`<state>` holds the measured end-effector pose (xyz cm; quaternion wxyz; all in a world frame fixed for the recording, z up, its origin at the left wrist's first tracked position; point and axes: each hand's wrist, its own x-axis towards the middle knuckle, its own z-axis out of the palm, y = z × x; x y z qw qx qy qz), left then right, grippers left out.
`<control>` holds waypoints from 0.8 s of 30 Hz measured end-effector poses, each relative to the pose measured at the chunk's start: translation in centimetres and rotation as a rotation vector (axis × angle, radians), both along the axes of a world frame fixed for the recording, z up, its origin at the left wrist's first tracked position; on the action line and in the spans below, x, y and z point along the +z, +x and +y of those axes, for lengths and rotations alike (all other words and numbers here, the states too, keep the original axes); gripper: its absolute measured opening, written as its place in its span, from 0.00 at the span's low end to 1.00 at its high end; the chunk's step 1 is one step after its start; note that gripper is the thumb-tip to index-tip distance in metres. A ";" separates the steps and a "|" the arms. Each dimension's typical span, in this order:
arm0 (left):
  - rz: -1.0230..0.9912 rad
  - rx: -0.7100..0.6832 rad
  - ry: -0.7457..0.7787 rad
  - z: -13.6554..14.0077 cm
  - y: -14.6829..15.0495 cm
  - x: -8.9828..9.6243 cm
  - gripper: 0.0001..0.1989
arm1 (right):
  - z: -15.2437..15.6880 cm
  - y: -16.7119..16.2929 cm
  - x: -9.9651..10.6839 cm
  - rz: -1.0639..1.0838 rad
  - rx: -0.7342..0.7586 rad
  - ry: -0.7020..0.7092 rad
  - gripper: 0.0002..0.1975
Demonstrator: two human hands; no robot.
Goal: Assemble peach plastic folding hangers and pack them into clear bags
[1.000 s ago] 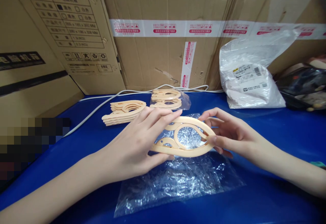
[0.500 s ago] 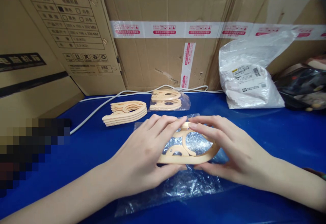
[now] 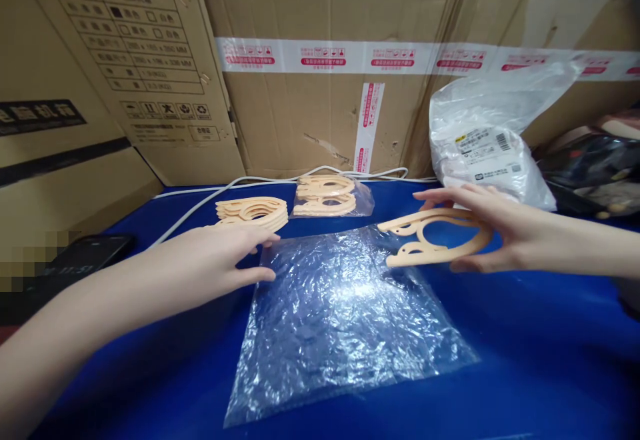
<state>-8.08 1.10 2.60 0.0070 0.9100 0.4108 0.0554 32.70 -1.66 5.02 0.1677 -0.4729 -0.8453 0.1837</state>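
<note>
A beige folding hanger [image 3: 430,253], folded into a loop, is gripped at its rounded right end by my right hand [image 3: 507,230], just beyond the right edge of a clear plastic bag. The bag [image 3: 345,320] lies flat and crinkled on the blue table. My left hand [image 3: 223,260] hovers around the bag's upper left corner, its thumb and fingers apart and nothing seen between them; whether it touches the bag I cannot tell. Behind that hand, partly hidden, sits a stack of similar folding hangers [image 3: 257,208]. More hangers [image 3: 327,193] lie in clear wrapping farther back.
Cardboard boxes [image 3: 300,113] wall off the back and left. A white cable [image 3: 195,210] runs along the rear of the blue table [image 3: 540,347]. A white plastic parcel bag [image 3: 490,153] stands at the back right, beside dark bagged items [image 3: 590,160]. A phone [image 3: 95,253] is at the left.
Both hands were around the folding hanger above the bag. My right hand has carried it to the right, while my left hand has let go and moved left. The bag is now largely uncovered.
</note>
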 end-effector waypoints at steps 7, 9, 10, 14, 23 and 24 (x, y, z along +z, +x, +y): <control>0.019 -0.033 0.044 -0.9 0.3 -0.5 0.22 | -0.2 -2.2 -1.7 -0.053 0.118 0.008 0.37; 0.024 -0.038 0.021 -1.0 0.2 -0.5 0.22 | -0.1 -2.3 -2.0 -0.077 0.126 0.000 0.37; 0.030 -0.037 0.007 -0.9 0.1 -0.5 0.22 | -0.1 -2.2 -2.0 -0.077 0.134 0.002 0.36; 0.047 -0.025 -0.019 -0.6 -0.3 -0.7 0.23 | 0.0 -0.9 -1.5 -0.085 0.147 0.101 0.38; 0.072 0.074 -0.148 -0.4 -0.3 -0.4 0.25 | 0.2 0.3 -0.6 -0.197 0.092 -0.086 0.37; 0.070 0.078 -0.156 -0.4 -0.3 -0.4 0.26 | 0.2 0.2 -0.7 -0.189 0.100 -0.100 0.37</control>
